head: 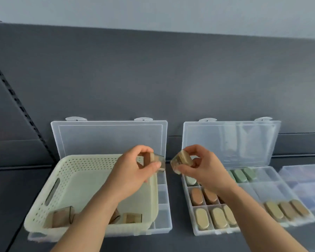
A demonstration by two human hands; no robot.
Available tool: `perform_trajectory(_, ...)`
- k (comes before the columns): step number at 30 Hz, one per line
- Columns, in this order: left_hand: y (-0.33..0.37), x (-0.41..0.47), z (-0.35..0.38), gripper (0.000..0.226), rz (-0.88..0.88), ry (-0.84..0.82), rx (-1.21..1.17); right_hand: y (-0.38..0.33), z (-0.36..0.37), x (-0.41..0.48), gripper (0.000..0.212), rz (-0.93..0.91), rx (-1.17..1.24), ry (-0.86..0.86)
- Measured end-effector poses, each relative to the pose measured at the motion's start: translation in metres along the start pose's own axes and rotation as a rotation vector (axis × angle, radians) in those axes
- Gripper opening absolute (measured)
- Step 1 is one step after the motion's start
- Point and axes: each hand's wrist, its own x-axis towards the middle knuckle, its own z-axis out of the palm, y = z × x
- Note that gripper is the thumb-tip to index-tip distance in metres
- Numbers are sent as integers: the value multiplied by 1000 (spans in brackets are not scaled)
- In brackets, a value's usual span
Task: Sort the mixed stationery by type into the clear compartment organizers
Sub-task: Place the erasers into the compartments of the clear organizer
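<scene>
Here, block (182, 159) between right fingers (194, 149) (midair)

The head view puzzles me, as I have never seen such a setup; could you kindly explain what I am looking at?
There is no machine here: a person wears a camera on the head, and this single picture looks forward and down at their bare hands. The left hand pinches a small clear-cased block, the right hand a second block. On the dark surface a cream basket, holding a few more blocks, sits on an open clear organizer. Beside it, a second organizer holds oval pieces sorted by colour: green, brown and tan. A third organizer at the far right is too blurred to read.
</scene>
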Motion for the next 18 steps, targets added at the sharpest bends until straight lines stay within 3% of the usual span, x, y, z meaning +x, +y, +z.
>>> perform_trajectory(4,34,11,64,40,8,-153,-108,40,-69,-14,40,48,57,97)
perform_trajectory(10,81,26,170,47,19,-273,-17,104,-167,-25,40,142,12,90)
perform_trajectory(18,107,28,270,45,-41,-293,-9,185,-238,-33,38,200,-117,-61)
